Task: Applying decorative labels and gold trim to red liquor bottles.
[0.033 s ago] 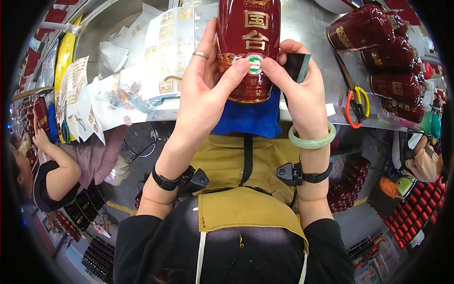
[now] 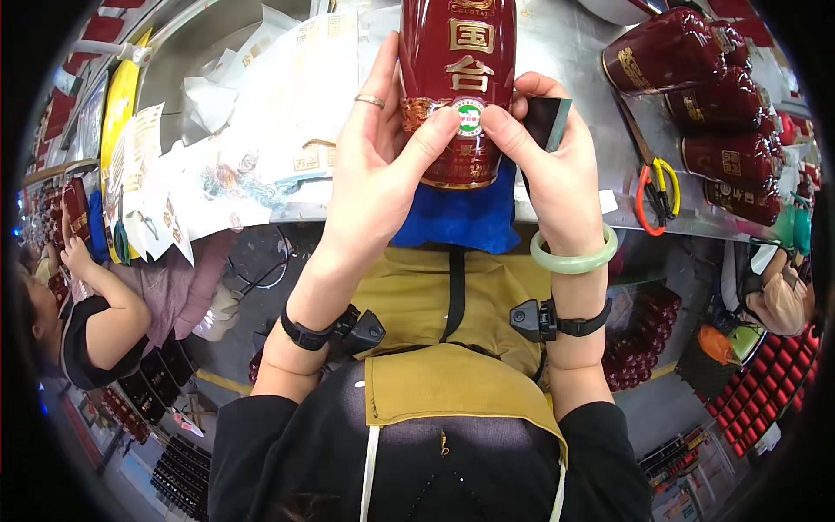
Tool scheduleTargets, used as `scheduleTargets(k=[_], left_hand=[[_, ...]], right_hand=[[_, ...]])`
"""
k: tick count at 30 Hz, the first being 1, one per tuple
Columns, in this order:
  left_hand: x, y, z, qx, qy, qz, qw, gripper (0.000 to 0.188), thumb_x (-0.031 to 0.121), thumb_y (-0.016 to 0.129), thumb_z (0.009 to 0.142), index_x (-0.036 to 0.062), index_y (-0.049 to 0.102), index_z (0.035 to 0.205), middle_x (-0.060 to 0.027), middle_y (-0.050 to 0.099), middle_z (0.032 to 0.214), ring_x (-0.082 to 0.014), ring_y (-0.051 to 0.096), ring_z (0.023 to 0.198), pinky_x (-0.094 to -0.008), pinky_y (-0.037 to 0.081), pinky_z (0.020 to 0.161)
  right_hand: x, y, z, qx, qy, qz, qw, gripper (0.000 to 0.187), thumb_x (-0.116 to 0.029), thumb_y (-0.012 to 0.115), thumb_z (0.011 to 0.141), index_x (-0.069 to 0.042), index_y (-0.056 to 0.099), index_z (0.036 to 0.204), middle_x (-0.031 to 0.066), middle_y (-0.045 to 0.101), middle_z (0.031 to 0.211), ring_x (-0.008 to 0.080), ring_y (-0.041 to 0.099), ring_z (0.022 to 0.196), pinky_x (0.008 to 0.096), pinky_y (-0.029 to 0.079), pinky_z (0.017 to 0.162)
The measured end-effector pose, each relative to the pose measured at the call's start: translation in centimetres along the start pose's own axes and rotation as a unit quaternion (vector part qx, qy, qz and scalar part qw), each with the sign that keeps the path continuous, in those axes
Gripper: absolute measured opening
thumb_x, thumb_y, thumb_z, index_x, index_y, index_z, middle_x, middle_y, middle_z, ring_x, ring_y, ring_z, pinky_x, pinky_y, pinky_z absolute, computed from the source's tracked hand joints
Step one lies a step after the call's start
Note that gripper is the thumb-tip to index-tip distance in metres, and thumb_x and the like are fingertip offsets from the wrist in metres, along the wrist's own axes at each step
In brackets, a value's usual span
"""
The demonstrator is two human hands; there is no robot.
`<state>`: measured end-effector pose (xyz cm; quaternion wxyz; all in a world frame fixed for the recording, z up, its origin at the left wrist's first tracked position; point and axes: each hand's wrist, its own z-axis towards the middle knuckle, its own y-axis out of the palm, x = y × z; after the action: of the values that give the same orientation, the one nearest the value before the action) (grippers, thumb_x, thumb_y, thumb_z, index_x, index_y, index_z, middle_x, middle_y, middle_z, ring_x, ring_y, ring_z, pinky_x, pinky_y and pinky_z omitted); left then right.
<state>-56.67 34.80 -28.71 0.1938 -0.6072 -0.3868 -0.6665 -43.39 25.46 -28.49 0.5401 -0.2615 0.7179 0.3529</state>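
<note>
A glossy dark red bottle (image 2: 458, 65) with gold lettering is in front of me at the table's near edge; its top runs out of view. My left hand (image 2: 378, 157) grips its left side, and my right hand (image 2: 557, 161) holds the right side. Both thumbs press at the edges of a round green and white sticker (image 2: 469, 120) low on the bottle's front. A dark flat piece with a pale greenish edge (image 2: 558, 124) is tucked in the fingers of my right hand. Blue cloth (image 2: 457, 219) shows below the bottle's base.
Label sheets (image 2: 313, 96) and crumpled clear film scraps (image 2: 239, 178) lie left on the metal table (image 2: 600, 52). Scissors with orange and yellow handles (image 2: 657, 196) lie to the right, beside several dark red bottles (image 2: 665, 52). A co-worker's arm (image 2: 113, 300) is at far left.
</note>
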Motion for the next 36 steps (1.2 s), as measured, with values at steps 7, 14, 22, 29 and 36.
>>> scheduleTargets(k=[7, 14, 22, 29, 36], left_hand=[[-0.2, 0.2, 0.0, -0.003, 0.022, 0.012, 1.000, 0.081, 0.009, 0.066, 0.097, -0.0023, 0.015, 0.159, -0.0183, 0.043, 0.151, -0.0215, 0.049, 0.133, -0.0352, 0.039, 0.112], [-0.1, -0.2, 0.0, -0.018, 0.000, 0.004, 1.000, 0.083, 0.011, 0.066, 0.097, -0.0005, 0.013, 0.160, -0.0189, 0.041, 0.152, -0.0223, 0.047, 0.135, -0.0361, 0.037, 0.114], [-0.3, -0.1, 0.1, -0.017, 0.009, -0.002, 1.000, 0.083, 0.010, 0.066, 0.097, -0.0011, 0.013, 0.159, -0.0192, 0.041, 0.152, -0.0221, 0.048, 0.134, -0.0355, 0.037, 0.113], [-0.6, 0.3, 0.1, -0.008, 0.031, 0.020, 0.999, 0.087, 0.006, 0.070, 0.093, -0.0047, 0.012, 0.158, -0.0191, 0.041, 0.151, -0.0226, 0.049, 0.133, -0.0357, 0.041, 0.111], [-1.4, 0.9, 0.0, 0.011, 0.055, 0.043, 0.997, 0.089, 0.002, 0.069, 0.089, 0.0004, 0.013, 0.158, -0.0180, 0.044, 0.147, -0.0223, 0.051, 0.130, -0.0358, 0.045, 0.107]], right_hand=[[-0.4, -0.4, 0.0, -0.012, 0.039, 0.031, 0.999, 0.041, -0.013, 0.080, 0.088, -0.003, 0.054, 0.118, -0.0030, 0.048, 0.096, 0.0046, 0.046, 0.084, 0.0176, 0.045, 0.076], [0.0, 0.0, -0.2, -0.008, 0.003, 0.011, 1.000, 0.045, -0.014, 0.082, 0.085, -0.003, 0.053, 0.118, -0.0028, 0.047, 0.096, 0.0049, 0.044, 0.083, 0.0176, 0.043, 0.073], [0.1, 0.1, -0.4, 0.000, -0.009, -0.028, 1.000, 0.043, -0.016, 0.081, 0.087, -0.004, 0.054, 0.118, -0.0025, 0.047, 0.096, 0.0051, 0.044, 0.084, 0.0181, 0.044, 0.072], [-2.2, -1.4, -0.3, -0.020, -0.059, -0.128, 0.990, 0.040, -0.018, 0.064, 0.099, 0.001, 0.052, 0.132, 0.0053, 0.059, 0.106, 0.0103, 0.055, 0.095, 0.0243, 0.046, 0.083], [-6.3, -1.0, 0.8, -0.081, -0.360, -0.428, 0.825, 0.032, 0.008, 0.068, 0.084, 0.000, 0.065, 0.115, 0.0063, 0.069, 0.097, 0.0160, 0.062, 0.084, 0.0295, 0.051, 0.081]])
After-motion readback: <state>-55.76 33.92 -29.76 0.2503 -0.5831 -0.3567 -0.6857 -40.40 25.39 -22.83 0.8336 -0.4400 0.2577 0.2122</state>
